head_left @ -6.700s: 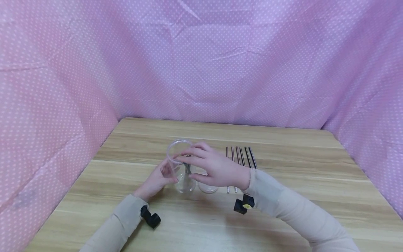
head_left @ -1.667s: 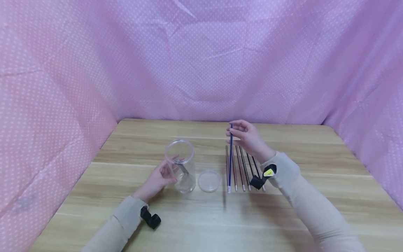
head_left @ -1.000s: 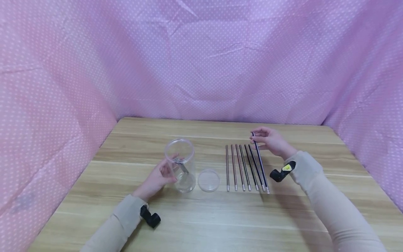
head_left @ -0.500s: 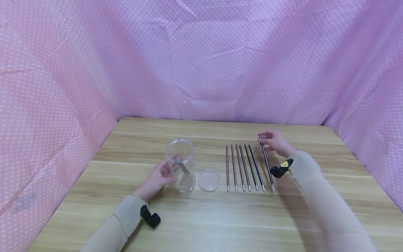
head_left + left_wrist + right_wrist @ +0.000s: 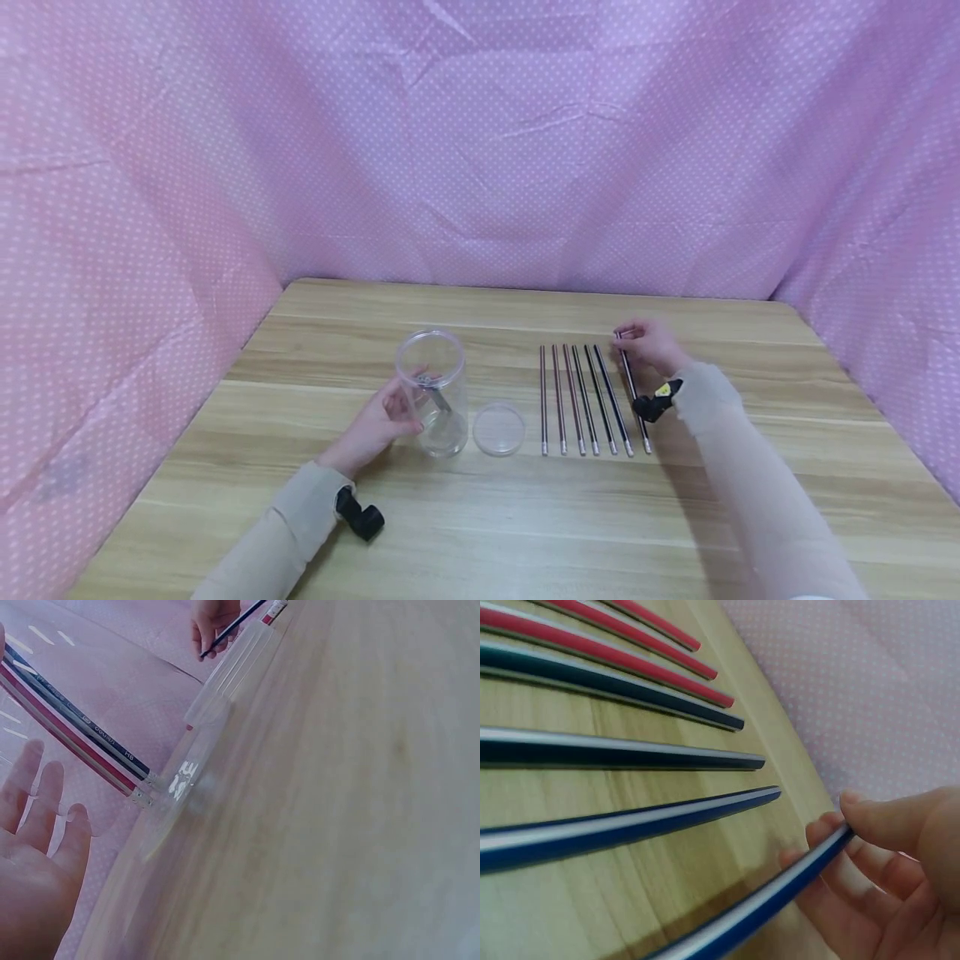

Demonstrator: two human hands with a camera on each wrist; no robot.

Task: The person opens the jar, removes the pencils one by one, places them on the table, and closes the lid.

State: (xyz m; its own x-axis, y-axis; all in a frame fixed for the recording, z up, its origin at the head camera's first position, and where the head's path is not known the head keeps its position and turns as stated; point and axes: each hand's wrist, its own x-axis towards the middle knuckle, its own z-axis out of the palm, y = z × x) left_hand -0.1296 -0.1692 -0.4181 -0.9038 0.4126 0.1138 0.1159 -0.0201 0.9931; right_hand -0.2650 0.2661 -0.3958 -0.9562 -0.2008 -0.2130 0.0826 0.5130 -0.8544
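Observation:
My left hand (image 5: 375,423) grips the side of a clear plastic jar (image 5: 454,421), which stands upright on the table. Through its wall, red and dark blue pencils (image 5: 94,733) show in the left wrist view, leaning inside. Far to the right, my right hand (image 5: 651,347) pinches the far end of a blue and white striped pencil (image 5: 772,896) between thumb and fingertips. That pencil's eraser end points toward me, at or near the tabletop. Left of it, several red, green and blue pencils (image 5: 587,400) lie side by side in a row, erasers toward me.
A round clear lid (image 5: 498,430) lies flat between the jar and the pencil row. The wooden table (image 5: 480,533) has a back edge close behind the right hand. Pink dotted cloth (image 5: 480,150) hangs around the table's back and sides.
My right hand left the jar area, carried the blue pencil rightward past the row, and has lowered its held end toward the table. My left hand has stayed at the jar.

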